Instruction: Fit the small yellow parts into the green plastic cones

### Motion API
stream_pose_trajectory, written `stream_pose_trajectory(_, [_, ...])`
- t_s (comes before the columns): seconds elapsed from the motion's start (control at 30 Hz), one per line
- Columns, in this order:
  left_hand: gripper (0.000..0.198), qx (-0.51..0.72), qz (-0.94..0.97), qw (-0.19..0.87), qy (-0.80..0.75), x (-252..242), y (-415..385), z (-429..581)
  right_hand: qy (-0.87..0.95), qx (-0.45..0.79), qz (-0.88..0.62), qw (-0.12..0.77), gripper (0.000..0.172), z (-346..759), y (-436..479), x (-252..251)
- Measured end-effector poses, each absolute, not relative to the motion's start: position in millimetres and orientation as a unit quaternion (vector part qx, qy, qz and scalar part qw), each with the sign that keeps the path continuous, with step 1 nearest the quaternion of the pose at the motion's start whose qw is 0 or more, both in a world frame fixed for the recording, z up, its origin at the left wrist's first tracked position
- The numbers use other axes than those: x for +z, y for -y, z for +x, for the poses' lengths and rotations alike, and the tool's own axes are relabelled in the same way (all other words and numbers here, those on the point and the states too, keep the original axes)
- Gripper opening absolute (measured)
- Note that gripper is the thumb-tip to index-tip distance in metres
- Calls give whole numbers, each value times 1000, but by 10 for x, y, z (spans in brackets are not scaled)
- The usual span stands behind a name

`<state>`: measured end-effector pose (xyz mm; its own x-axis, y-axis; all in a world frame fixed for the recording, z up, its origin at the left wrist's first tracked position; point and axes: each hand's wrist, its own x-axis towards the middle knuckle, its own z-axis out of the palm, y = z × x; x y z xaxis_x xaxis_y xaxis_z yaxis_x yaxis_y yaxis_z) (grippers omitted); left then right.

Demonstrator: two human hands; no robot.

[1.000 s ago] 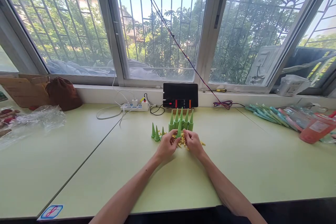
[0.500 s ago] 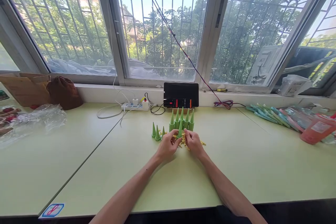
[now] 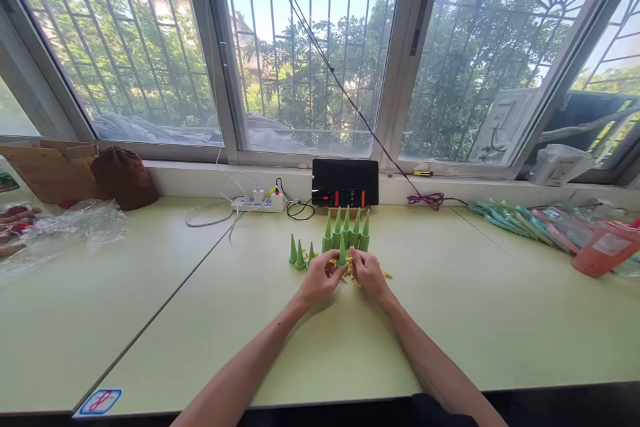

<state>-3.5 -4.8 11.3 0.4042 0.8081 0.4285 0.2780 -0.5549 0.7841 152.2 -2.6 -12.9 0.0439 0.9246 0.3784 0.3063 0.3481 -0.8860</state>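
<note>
My left hand (image 3: 323, 275) is closed round the base of a small green cone (image 3: 342, 252), which points upward. Just right of it, my right hand (image 3: 369, 272) has its thumb and fingers pinched together; whatever is in the pinch is too small to make out. Small yellow pieces (image 3: 349, 271) lie scattered on the table between and around both hands. Behind the hands stands a cluster of taller green cones on cylindrical bases (image 3: 355, 235). Left of my left hand are a few short green cones (image 3: 300, 257), with more yellow bits beside them.
A dark tablet (image 3: 345, 177) with a lit phone (image 3: 350, 197) before it stands at the window wall. Left of it lies a power strip (image 3: 257, 202) with cables. A red cup (image 3: 603, 247) and plastic packets (image 3: 515, 219) are at right; a brown bag (image 3: 123, 177) and clear plastic (image 3: 85, 223) at left.
The held green cone has dropped slightly lower between my hands. Both hands stay in almost the same place.
</note>
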Motion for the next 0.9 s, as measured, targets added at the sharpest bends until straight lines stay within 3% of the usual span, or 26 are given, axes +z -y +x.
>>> stream_pose_trajectory(0.9, [29,433,777,261,-374,-36,-47,-22,623,295,-493,532,55,1509,11,-117])
